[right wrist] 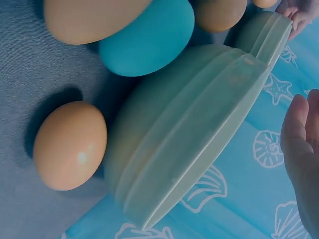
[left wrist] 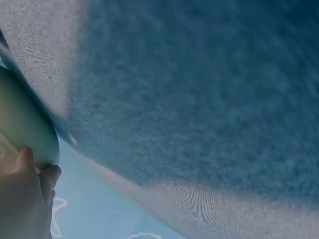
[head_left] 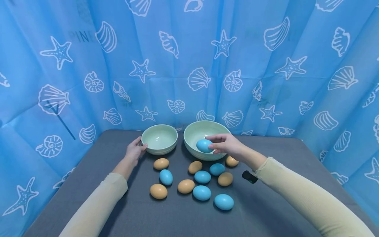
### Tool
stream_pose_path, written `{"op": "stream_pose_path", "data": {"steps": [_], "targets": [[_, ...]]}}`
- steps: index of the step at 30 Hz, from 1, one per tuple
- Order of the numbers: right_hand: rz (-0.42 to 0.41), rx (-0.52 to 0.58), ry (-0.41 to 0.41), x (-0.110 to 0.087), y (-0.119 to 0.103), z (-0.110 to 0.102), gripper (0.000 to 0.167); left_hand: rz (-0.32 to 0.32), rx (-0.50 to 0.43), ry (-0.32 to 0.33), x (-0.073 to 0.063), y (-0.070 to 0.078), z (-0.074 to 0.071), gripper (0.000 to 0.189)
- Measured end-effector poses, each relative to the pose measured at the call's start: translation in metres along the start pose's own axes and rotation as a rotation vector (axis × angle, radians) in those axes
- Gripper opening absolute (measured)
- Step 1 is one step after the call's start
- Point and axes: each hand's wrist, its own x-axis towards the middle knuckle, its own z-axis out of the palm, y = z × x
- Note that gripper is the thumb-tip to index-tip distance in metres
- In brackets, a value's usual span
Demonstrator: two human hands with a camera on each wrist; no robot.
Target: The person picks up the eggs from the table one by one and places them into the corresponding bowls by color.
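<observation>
Between the thumb and fingers of my right hand [head_left: 229,145] is a blue egg [head_left: 203,145], held over the larger pale green bowl [head_left: 204,156]. That egg is out of sight in the right wrist view, where only part of the right hand [right wrist: 303,149] shows beyond the bowl's rim [right wrist: 214,144]. My left hand [head_left: 134,154] grips the left side of the smaller green bowl [head_left: 162,151], thumb at the rim and fingers along the outside. The left wrist view shows this hand [left wrist: 22,199] against the bowl wall [left wrist: 25,119].
Several brown eggs [head_left: 158,191] and blue eggs [head_left: 224,202] lie scattered on the grey cloth-covered table [head_left: 266,204] in front of the bowls. A small dark object [head_left: 249,177] lies near the right sleeve. Behind the table hangs a blue curtain [head_left: 183,82] with shell prints.
</observation>
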Motion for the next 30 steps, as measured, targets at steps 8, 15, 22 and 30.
{"op": "stream_pose_path", "data": {"steps": [8, 15, 22, 30], "targets": [[-0.007, 0.035, 0.008, 0.015, -0.003, 0.008, 0.050, -0.012, -0.010, 0.004, 0.000, 0.001, 0.001, 0.066], [-0.006, 0.060, -0.004, 0.027, -0.008, 0.014, 0.051, -0.017, -0.003, 0.017, 0.001, 0.001, 0.000, 0.065], [-0.005, 0.070, -0.007, 0.038, -0.013, 0.023, 0.051, -0.015, -0.014, 0.021, 0.001, 0.000, 0.000, 0.065], [0.014, 0.103, -0.005, 0.053, -0.016, 0.036, 0.047, -0.012, -0.019, 0.012, 0.001, 0.001, 0.000, 0.066]]}}
